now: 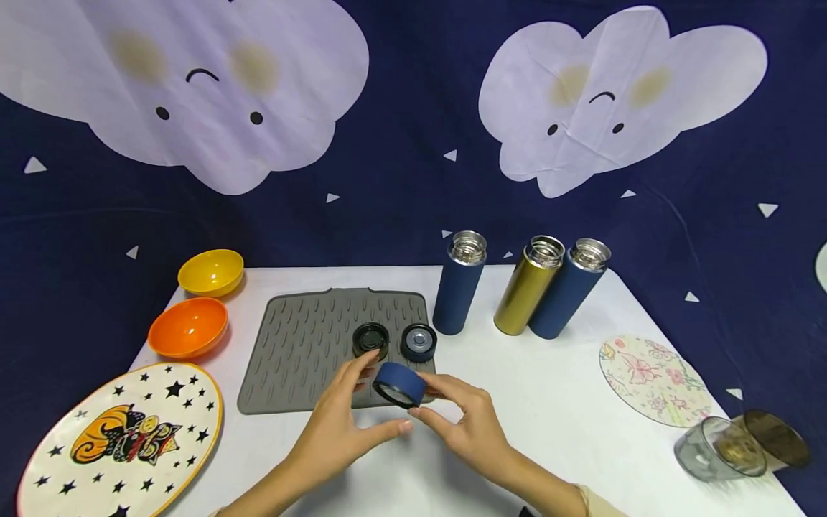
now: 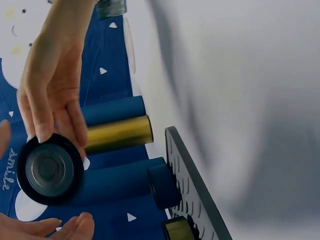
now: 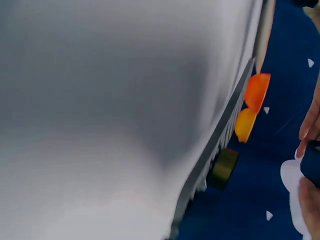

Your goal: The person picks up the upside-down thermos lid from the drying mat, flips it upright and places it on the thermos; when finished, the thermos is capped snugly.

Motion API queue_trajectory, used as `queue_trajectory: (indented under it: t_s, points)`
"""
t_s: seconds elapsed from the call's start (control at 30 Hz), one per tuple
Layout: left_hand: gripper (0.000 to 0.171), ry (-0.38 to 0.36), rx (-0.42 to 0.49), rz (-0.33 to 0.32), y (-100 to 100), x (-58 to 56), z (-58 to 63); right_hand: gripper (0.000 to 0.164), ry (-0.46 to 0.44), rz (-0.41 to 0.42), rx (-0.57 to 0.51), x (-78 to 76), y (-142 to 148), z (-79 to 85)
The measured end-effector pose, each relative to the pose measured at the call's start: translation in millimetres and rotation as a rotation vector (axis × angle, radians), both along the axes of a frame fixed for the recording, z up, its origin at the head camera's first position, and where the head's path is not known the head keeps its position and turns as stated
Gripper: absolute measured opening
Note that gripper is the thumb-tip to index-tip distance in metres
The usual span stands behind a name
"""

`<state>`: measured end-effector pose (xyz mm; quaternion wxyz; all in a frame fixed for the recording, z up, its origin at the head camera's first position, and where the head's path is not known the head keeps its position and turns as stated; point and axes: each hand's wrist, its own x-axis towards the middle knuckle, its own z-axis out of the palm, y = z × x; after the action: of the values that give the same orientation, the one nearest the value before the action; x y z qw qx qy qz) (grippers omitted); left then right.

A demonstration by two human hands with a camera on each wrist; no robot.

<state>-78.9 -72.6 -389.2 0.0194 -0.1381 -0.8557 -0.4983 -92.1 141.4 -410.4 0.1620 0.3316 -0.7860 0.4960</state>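
Note:
My right hand [image 1: 472, 427] pinches a blue bottle lid [image 1: 402, 384] between thumb and fingers, above the front edge of a grey drying mat [image 1: 291, 359]. In the left wrist view the lid's black-rimmed underside [image 2: 49, 170] shows, tilted to the camera. My left hand [image 1: 336, 427] is beside the lid, thumb spread and fingers extended, apart from it. On the mat are a gold-sided lid [image 1: 371, 339] and another blue lid [image 1: 418, 342], undersides up. Behind them stand a blue bottle [image 1: 459, 291], a gold bottle [image 1: 526, 291] and a second blue bottle [image 1: 568, 294], all lidless with bare steel necks.
On the left lie a yellow bowl [image 1: 211, 273], an orange bowl [image 1: 189, 328] and an oval plate [image 1: 52, 438] with stars. A round patterned placemat [image 1: 655, 380] is at right, with a clear glass [image 1: 704, 452] and a brown glass [image 1: 778, 438] at the table edge.

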Motion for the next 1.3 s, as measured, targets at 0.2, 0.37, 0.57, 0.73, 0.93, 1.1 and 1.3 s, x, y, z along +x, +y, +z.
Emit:
queue_trajectory:
  t_s: [0.2,0.37,0.57,0.73,0.93,1.1,1.3]
  points:
    - [0.093,-0.053,0.104,-0.103,-4,-4.7,3.3,0.027,0.807,-0.081,0.247,-6.1,3,16.7]
    - [0.095,-0.027,0.175,-0.193,-2,-4.3,5.5,0.021,1.237,-0.129,0.409,-10.2,4,35.0]
    - [0.091,0.099,0.139,-0.226,5,-2.7,3.9,0.025,1.424,-0.122,0.468,-10.1,6,42.2]
    - [0.081,0.194,0.115,-0.208,10,-4.2,0.8,0.025,1.425,-0.117,0.469,-9.9,8,38.7]
    - [0.075,0.151,0.171,-0.176,12,-11.2,0.5,0.03,1.051,-0.186,0.378,-23.3,17,22.0]
    - [0.077,0.157,0.214,-0.148,12,-21.9,7.8,0.08,0.426,-0.453,0.196,-62.6,26,13.4]
    - [0.077,0.14,0.219,-0.124,19,-31.1,19.0,0.1,-0.169,-0.674,-0.041,-126.0,27,14.3]
